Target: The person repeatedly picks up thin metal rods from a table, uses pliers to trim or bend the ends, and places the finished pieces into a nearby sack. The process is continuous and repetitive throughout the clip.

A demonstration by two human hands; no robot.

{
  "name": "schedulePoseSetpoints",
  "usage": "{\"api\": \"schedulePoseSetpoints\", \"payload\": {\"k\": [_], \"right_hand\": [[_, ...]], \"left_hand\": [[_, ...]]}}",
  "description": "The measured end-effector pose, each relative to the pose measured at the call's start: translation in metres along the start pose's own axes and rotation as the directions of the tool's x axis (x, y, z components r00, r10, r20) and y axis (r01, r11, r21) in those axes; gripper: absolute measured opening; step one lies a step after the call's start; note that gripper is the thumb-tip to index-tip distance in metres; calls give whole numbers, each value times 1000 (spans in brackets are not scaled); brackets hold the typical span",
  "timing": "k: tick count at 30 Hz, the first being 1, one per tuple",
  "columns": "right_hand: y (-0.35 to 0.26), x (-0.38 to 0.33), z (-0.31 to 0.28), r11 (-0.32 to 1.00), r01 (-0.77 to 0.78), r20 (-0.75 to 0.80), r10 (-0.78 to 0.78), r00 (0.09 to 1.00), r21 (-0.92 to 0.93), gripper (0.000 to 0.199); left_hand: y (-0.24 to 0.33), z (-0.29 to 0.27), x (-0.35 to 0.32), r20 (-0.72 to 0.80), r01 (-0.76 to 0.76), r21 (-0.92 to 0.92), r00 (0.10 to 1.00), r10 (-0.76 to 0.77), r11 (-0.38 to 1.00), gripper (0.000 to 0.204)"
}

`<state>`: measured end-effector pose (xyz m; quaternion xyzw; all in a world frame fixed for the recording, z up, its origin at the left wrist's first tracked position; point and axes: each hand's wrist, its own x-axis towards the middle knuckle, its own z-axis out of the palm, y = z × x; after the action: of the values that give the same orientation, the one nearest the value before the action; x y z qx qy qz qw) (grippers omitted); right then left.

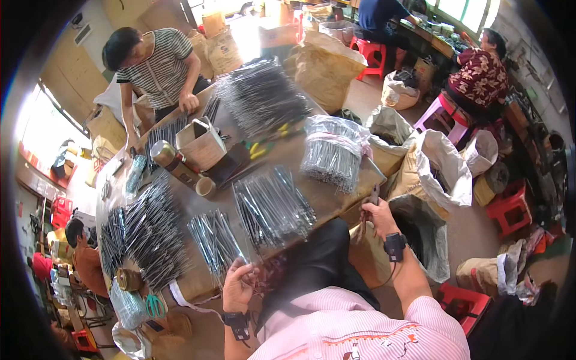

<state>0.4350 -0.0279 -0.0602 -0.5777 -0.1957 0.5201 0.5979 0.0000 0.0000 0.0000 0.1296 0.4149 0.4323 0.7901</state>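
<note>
My left hand (237,289) is at the table's near edge, thumb and fingers pinched together; whatever is between them is too small to make out. Just beyond it lies a small bundle of thin metal rods (215,243). A wider row of metal rods (275,207) is spread out to its right. My right hand (378,218) is closed round a pair of pliers (375,195), jaws pointing up and away from me, off the table's right corner. Near it on the table stands a thick bunch of rods wrapped in clear plastic (333,153).
On the table (180,207) are a large rod pile (261,96), darker rods (153,231), a flask (168,159), a box (201,144) and green scissors (156,306). Open sacks (441,171) crowd the right side. A co-worker (159,69) stands across the table; others sit farther off.
</note>
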Motion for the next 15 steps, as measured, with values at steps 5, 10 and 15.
{"api": "schedulePoseSetpoints", "payload": {"k": [5, 10, 15], "right_hand": [[-13, 30, 10, 697, 132, -200, -374, 906, -705, 27], [-11, 60, 19, 430, 168, -75, -493, 867, -887, 36], [-22, 46, 9, 574, 120, -150, -400, 904, -810, 24]], "left_hand": [[-8, 14, -3, -22, 21, 9, 1000, -21, 1000, 24], [-13, 32, 5, 43, 78, 23, 996, -79, 997, 24], [-15, 31, -1, 55, 45, 76, 997, -49, 996, 22]]}}
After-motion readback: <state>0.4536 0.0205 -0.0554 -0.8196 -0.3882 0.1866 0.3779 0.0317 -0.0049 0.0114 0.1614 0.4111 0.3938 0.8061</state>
